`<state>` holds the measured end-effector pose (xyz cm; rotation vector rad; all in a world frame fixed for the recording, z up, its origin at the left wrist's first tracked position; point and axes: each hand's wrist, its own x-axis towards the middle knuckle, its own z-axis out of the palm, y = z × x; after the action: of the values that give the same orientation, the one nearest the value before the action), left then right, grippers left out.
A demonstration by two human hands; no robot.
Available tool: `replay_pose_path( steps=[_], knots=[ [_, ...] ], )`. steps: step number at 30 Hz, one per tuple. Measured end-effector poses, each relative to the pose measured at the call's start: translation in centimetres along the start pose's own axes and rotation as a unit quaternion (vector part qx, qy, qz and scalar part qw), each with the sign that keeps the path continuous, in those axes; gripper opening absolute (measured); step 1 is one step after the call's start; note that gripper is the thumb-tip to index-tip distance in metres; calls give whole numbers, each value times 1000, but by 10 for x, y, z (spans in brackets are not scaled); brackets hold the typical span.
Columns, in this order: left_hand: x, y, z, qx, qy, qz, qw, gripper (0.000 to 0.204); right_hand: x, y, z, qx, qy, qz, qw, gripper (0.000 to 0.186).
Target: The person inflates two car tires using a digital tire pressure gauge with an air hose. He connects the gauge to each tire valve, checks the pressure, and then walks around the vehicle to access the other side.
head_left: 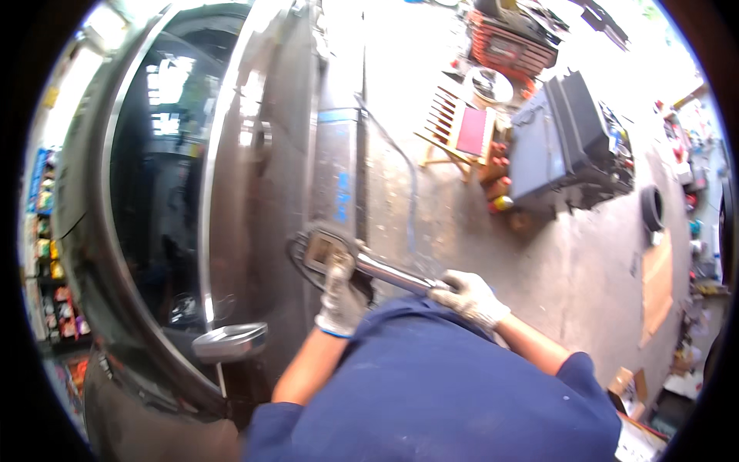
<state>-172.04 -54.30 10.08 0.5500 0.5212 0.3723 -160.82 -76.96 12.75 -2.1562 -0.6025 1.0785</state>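
Note:
My gloved left hand (339, 300) is closed on the dark, squarish head (320, 246) of a tool with a dark loop around it. My gloved right hand (469, 296) grips the tool's long silver bar (389, 271) near its right end. The tool is held across the front of my navy clothing, beside the dark side of a vehicle (258, 192). Just left of my left forearm is a silver step-like protrusion or handle (229, 341) on the vehicle; I cannot tell which.
A long metal rail (335, 169) runs beside the vehicle, with a hose (404, 165) on the floor. At right are a wooden folding chair (443, 115), a grey wheeled cabinet (539, 146), an orange machine (508, 42), a tyre (653, 206) and cardboard (656, 285). Shelving (45, 246) stands far left.

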Motion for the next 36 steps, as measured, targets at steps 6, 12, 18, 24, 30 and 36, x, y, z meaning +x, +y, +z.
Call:
replay_pose_path(
  steps=[6, 12, 18, 24, 30, 36],
  knots=[
    [173, 55, 72, 76, -48, -43, 995, 44, 141, -32, -57, 245, 93, -15, 965, 36],
    [362, 86, 131, 75, -69, -25, 994, 49, 297, -73, -185, 310, 74, -7, 948, 24],
    [503, 151, 183, 66, -73, -38, 994, 49, 433, -139, -282, 328, 17, 45, 944, 28],
    [662, 197, 188, 34, -18, -22, 999, 42, 580, -186, -331, 386, -25, 106, 916, 29],
    [816, 256, 162, 234, -157, -185, 941, 23, 735, -300, -401, 438, -13, 169, 883, 24],
    [1014, 332, 225, 271, -100, -199, 936, 22, 834, -318, -470, 387, 114, 165, 900, 20]
  ],
)
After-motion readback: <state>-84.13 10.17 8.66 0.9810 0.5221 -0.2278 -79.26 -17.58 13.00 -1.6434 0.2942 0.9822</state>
